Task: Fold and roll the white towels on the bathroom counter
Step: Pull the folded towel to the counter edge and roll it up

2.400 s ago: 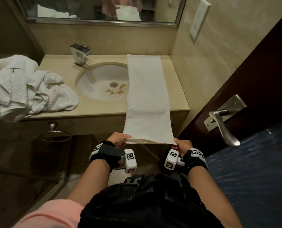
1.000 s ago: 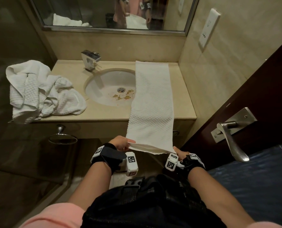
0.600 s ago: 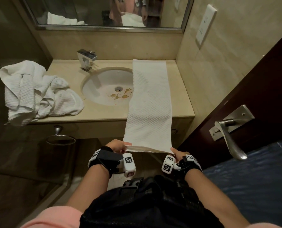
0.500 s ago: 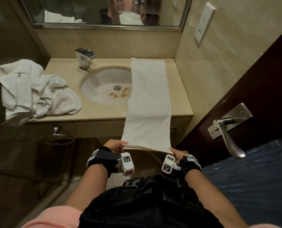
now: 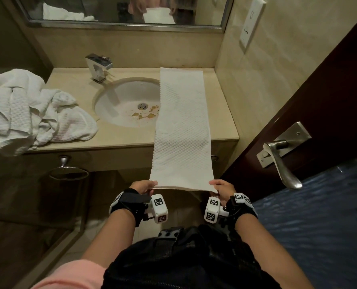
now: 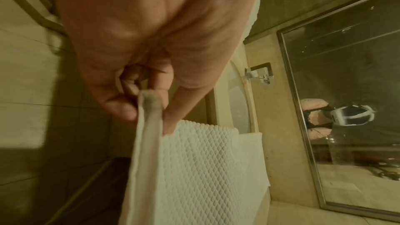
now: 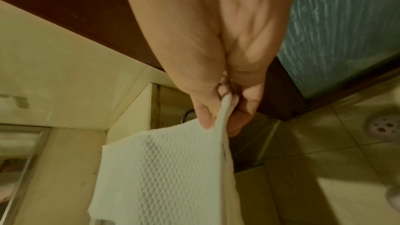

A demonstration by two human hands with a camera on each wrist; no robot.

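Observation:
A white waffle-textured towel (image 5: 182,126), folded into a long narrow strip, lies stretched from the back of the beige counter (image 5: 119,136) over the sink's right edge and out past the counter's front. My left hand (image 5: 145,187) pinches its near left corner (image 6: 149,103) between thumb and fingers. My right hand (image 5: 220,187) pinches the near right corner (image 7: 225,109) the same way. The near end hangs in the air, held taut and level. A heap of crumpled white towels (image 5: 33,109) sits at the counter's left end.
A round sink (image 5: 125,101) with brown stains near its drain sits mid-counter, a chrome faucet (image 5: 98,66) behind it. A mirror (image 5: 123,9) runs above. A dark door with a lever handle (image 5: 282,159) stands close on the right. A towel ring (image 5: 68,171) hangs under the counter.
Both hands keep their pinch on the towel's near corners. The sag seen in the near edge a second ago is gone and the strip lies straighter.

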